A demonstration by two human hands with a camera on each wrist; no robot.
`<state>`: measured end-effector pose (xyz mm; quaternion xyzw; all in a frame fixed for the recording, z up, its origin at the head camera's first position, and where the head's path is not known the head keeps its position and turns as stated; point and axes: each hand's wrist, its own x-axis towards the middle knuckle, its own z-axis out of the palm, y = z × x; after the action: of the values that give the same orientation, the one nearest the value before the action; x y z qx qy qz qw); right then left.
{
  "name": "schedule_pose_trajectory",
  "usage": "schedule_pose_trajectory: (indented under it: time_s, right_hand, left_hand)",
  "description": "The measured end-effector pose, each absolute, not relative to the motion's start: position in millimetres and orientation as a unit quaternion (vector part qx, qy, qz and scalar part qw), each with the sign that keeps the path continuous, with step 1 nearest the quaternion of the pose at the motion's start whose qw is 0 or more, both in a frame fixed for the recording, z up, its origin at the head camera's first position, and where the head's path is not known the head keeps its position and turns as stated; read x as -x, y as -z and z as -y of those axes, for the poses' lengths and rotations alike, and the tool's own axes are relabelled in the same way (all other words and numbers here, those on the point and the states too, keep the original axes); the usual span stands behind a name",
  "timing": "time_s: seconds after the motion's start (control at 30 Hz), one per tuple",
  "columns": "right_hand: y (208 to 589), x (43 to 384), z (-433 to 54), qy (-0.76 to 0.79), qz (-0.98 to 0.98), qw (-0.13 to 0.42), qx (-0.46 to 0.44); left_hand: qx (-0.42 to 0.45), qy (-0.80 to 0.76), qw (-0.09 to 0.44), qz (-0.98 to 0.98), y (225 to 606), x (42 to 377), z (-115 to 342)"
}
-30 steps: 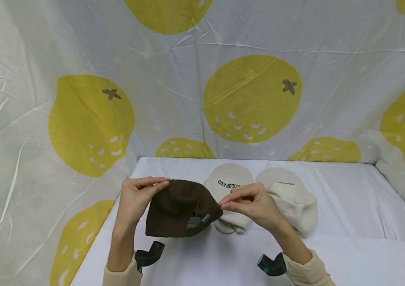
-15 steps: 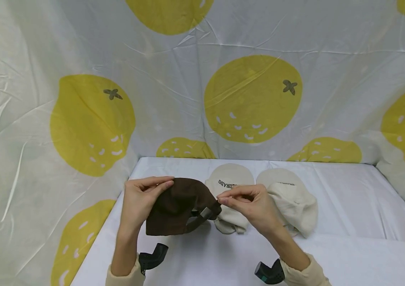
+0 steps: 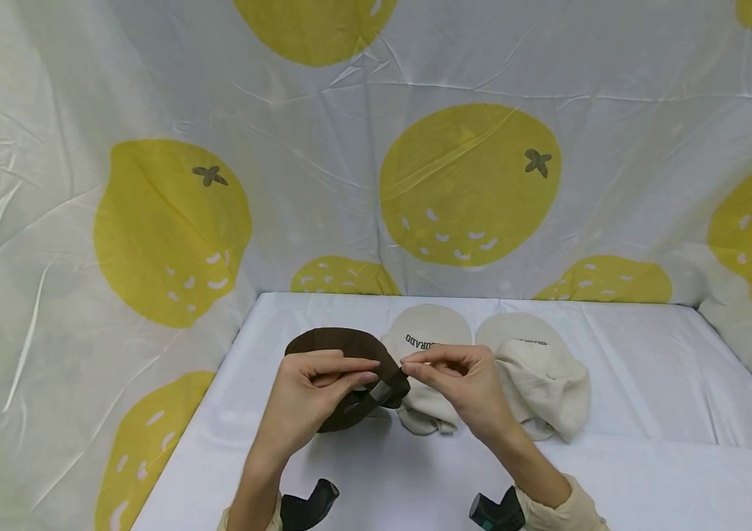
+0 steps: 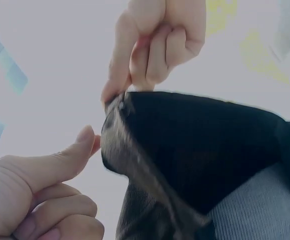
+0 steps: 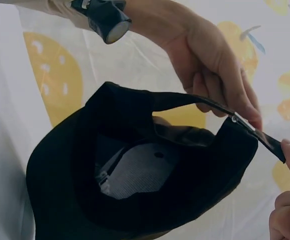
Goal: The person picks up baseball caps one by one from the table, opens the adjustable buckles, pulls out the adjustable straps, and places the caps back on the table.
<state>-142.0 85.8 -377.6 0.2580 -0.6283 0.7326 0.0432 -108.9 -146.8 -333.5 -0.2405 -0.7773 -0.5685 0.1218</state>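
- Two black wrist devices [image 3: 312,505] at the bottom edge of the frame, one on each forearm; a beige sleeve [image 3: 564,509] shows at lower right.
- Left hand [image 3: 312,398], lower centre: thumb and forefinger drawn close together, remaining fingers folded towards the palm. In the right wrist view its fingertips sit at the buckle [image 5: 242,121] of a cap strap. Cannot tell whether they have hold of anything.
- Right hand [image 3: 471,383], right of centre in the lower half: thumb and forefinger pinch the end of the strap [image 5: 272,145]; remaining fingers folded in.
- Brown cap [image 3: 342,338], lower centre of the frame: suspended by the strap end, with a shadow beneath. Partly hidden behind the left hand. The right wrist view looks into its dark interior and shows the gap above the strap.
- Two off-white caps beyond, right of centre: the lettered cap [image 3: 427,324] is partly covered by the brown cap and right hand; the crumpled cap [image 3: 548,376] lies just beside it.
- White table covering [image 3: 648,369], creased at right, under both off-white caps.
- Pale curtain [image 3: 316,184] with yellow lemon prints, filling the upper frame.
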Motion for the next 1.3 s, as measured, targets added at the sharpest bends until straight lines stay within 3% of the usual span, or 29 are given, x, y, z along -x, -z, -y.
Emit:
schedule_pose_trajectory:
  time_s: [1.3]
  right_hand:
    - [379.6, 145.6, -87.7, -0.7, 0.664, 0.067, -0.253]
  left_hand:
    - [0.246, 0.551, 0.16, 0.781, 340.9, 113.3, 131.6]
